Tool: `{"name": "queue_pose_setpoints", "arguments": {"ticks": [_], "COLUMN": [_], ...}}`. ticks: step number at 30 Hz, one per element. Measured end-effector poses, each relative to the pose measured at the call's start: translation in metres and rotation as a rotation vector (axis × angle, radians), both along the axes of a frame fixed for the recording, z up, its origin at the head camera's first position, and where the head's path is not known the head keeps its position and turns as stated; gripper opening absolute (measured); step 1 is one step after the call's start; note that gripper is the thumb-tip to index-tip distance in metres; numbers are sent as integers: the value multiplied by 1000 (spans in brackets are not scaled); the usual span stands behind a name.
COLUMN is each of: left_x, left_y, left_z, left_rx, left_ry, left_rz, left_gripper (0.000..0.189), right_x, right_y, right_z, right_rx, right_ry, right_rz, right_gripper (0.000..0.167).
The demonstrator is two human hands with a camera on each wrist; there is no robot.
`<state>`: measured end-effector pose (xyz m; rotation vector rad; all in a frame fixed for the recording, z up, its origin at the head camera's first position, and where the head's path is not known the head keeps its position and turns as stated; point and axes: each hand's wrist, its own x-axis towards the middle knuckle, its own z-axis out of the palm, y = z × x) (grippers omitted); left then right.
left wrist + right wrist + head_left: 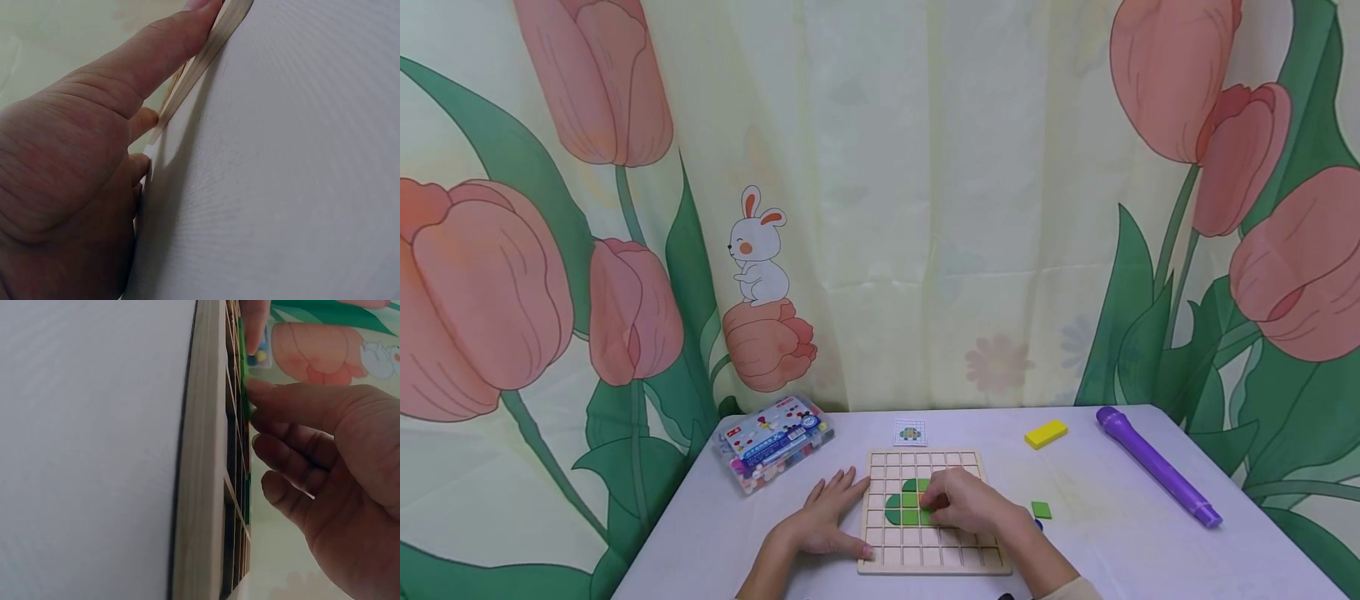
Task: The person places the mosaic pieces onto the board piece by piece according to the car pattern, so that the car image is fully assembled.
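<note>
A wooden grid board lies on the table, with green square and rounded tiles set in its middle cells and a bit of orange showing beside the right fingertips. My left hand lies spread at the board's left side, thumb on the near corner and fingertips at the edge. In the left wrist view its thumb rests against the wooden rim. Over the board, my right hand pinches a green tile between thumb and forefinger, low at the grid; the other fingers curl loosely. This hand hides several cells.
Behind the board is a small pattern card. A clear box of colourful pieces stands back left. To the right lie a yellow block, a purple microphone-shaped stick and a loose green square, with a blue piece beside it.
</note>
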<state>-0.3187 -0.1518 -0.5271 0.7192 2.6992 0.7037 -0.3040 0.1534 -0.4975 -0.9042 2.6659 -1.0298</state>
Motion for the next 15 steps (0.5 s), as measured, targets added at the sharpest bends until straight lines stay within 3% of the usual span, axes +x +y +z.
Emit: {"name": "queue_pose_setpoints", "arguments": {"ticks": [15], "left_x": [1], "left_y": [-1], "left_z": [1], "left_rx": [8], "left_ry": [4], "left_rz": [-3], "left_gripper": [114], "right_x": [4], "right_y": [19], "right_z": [15], "right_rx": [-12], "right_ry": [68], "right_rz": [-79], "right_gripper": [28]}}
